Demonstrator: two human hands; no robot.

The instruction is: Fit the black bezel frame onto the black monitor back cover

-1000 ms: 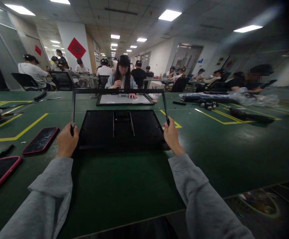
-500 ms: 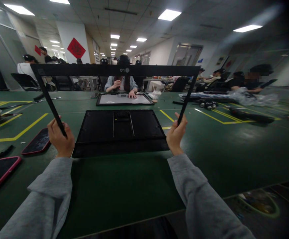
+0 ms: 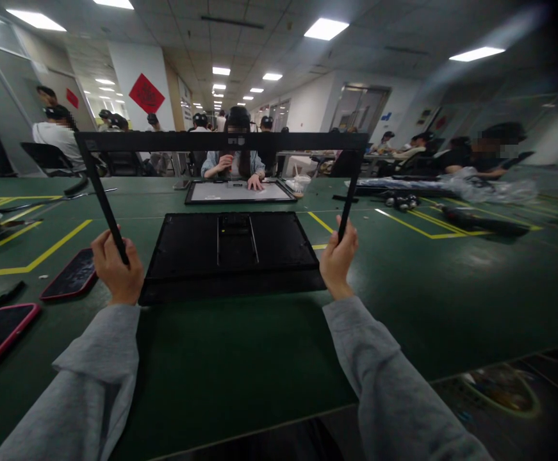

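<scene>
Green table (image 3: 240, 349), inside near edge: your left hand (image 3: 119, 269) and right hand (image 3: 339, 266) gripped the black frame (image 3: 173, 142), just swung higher, apparently detached.

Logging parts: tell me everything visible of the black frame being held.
The black frame is slim and looks plastic. A wider top bar, with a pale blurred mark near its middle, joins two narrow side bars; no fourth side is discernible. It is held, top bar uppermost, above the green table, the left hand and right hand each gripping a side bar low down.
</scene>
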